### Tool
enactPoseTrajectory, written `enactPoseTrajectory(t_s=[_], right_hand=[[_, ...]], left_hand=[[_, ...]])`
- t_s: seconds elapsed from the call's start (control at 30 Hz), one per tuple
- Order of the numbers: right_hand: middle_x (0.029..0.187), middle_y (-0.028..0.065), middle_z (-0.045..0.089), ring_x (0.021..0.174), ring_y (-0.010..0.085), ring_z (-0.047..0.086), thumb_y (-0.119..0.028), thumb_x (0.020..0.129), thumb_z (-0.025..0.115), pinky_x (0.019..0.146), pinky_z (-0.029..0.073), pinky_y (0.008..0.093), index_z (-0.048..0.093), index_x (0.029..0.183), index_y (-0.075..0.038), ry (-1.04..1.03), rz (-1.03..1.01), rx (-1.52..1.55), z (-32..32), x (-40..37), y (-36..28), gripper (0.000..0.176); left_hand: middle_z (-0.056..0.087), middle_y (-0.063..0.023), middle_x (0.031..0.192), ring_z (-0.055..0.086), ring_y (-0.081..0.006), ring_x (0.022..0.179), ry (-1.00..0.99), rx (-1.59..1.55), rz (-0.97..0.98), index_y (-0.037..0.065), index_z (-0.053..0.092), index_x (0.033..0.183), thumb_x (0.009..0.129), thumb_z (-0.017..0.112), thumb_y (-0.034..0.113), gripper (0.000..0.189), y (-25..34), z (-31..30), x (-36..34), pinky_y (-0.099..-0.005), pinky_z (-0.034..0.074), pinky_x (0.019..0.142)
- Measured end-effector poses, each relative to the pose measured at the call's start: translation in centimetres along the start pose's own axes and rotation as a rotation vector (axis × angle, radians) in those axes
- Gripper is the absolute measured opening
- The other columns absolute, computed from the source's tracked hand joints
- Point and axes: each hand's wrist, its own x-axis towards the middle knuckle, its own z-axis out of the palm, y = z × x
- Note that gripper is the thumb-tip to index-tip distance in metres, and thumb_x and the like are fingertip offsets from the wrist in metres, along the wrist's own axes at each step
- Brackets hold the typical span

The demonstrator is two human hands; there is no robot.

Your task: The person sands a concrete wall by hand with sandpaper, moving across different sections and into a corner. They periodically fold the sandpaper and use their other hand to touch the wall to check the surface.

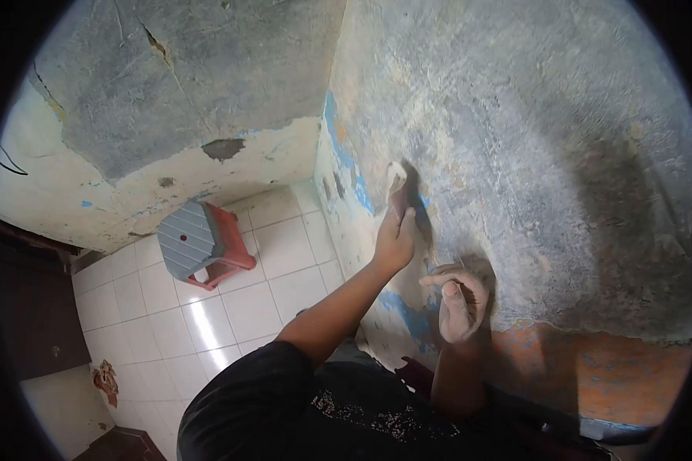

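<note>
Pad [396,178] clenched in left hand [394,240] against wall [553,154] — right hand [457,303] curled, contents unclear

Left hand [396,240] reaches up on an outstretched arm; right hand [460,307] sits lower, fingers curled.

Peeling grey-blue walls [553,115], glossy white tiled floor [207,323], grey-red plastic stool [200,242].
</note>
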Motion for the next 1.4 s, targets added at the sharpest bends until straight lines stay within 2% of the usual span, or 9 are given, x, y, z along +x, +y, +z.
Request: enactPoseTrajectory(t_s=[0.13,0.5,0.63,0.83,0.93,1.03,1.17,1.3,1.4], right_hand=[[0.082,0.019,0.066,0.083,0.0217,0.058,-0.024,0.091,0.053,0.079,0.045,0.0335,0.062,0.088,0.007,0.043,-0.095,-0.053,0.8,1.5,-1.1,0.033],[0.087,0.0145,0.066,0.086,0.0207,0.059,-0.024,0.091,0.055,0.078,0.044,0.0308,0.067,0.088,0.006,0.167,-0.133,-0.08,1.0,3.4,-2.3,0.032],[0.085,0.0144,0.065,0.081,0.0213,0.059,-0.025,0.091,0.054,0.076,0.045,0.0313,0.067,0.085,0.007,0.206,-0.169,-0.004,1.9,4.3,-2.7,0.035],[0.083,0.0166,0.065,0.082,0.0238,0.059,-0.021,0.091,0.054,0.076,0.047,0.0348,0.063,0.086,0.005,0.232,-0.33,0.097,2.8,6.0,-2.8,0.028],[0.083,0.0161,0.062,0.079,0.0256,0.058,-0.02,0.091,0.054,0.076,0.048,0.0387,0.06,0.093,0.002,0.195,-0.43,0.292,2.8,8.3,-3.4,0.023],[0.085,0.0127,0.057,0.076,0.0259,0.056,-0.024,0.091,0.053,0.074,0.047,0.0399,0.057,0.098,-0.002,0.119,-0.507,0.5,2.1,10.1,-5.2,0.023],[0.084,0.0173,0.062,0.073,0.0268,0.059,-0.023,0.092,0.056,0.065,0.047,0.0379,0.059,0.094,0.002,0.051,-0.779,0.679,2.2,14.0,-6.1,0.025],[0.084,0.018,0.063,0.076,0.0275,0.06,-0.027,0.093,0.057,0.066,0.047,0.0379,0.061,0.093,0.003,0.065,-0.773,0.722,2.5,16.9,-6.0,0.03],[0.083,0.018,0.063,0.075,0.0271,0.061,-0.024,0.091,0.059,0.065,0.048,0.0378,0.062,0.09,0.003,0.074,-0.751,0.755,3.2,18.9,-6.5,0.028]], left_hand=[[0.029,-0.0256,0.15,0.023,-0.0357,0.142,-0.075,0.608,0.71,-0.004,0.027,0.145,0.098,0.042,0.011,0.052,5.9,4.2,2.1,-0.0358,0.019,0.115],[0.017,-0.0288,0.153,0.01,-0.0455,0.143,0.067,0.595,0.563,-0.007,0.028,0.142,0.098,0.042,0.019,0.054,6.2,3.5,6.1,-0.05,0.008,0.116],[0.023,-0.0295,0.15,0.013,-0.0455,0.142,-0.418,0.724,1.093,0.001,0.037,0.142,0.096,0.045,0.018,0.049,10.1,2.8,4.5,-0.0498,0.01,0.116],[0.028,-0.0228,0.151,0.024,-0.0472,0.139,0.058,0.564,0.76,0.014,0.044,0.141,0.079,0.061,0.009,0.064,13.0,2.4,10.3,-0.0569,0.021,0.114],[0.025,-0.0295,0.149,0.022,-0.0499,0.138,-0.417,0.901,1.453,-0.001,0.042,0.137,0.093,0.048,0.01,0.046,13.9,3.7,9.9,-0.0513,0.017,0.115],[0.03,-0.0314,0.145,0.026,-0.0481,0.137,0.17,0.535,0.885,0.003,0.041,0.14,0.08,0.056,0.004,0.062,16.2,3.6,14.2,-0.06,0.023,0.111],[0.024,-0.0341,0.147,0.02,-0.0515,0.139,-0.521,0.964,1.576,0.0,0.044,0.135,0.086,0.052,0.006,0.05,18.5,2.3,14.8,-0.0582,0.015,0.113],[0.026,-0.0292,0.149,0.022,-0.0493,0.139,-0.138,0.643,1.097,0.013,0.047,0.136,0.079,0.061,0.011,0.059,23.6,1.2,20.1,-0.0661,0.016,0.11],[0.031,-0.0249,0.149,0.029,-0.0454,0.138,-0.707,1.072,1.756,0.02,0.049,0.136,0.081,0.065,0.016,0.058,25.7,1.5,21.6,-0.0656,0.018,0.11]])
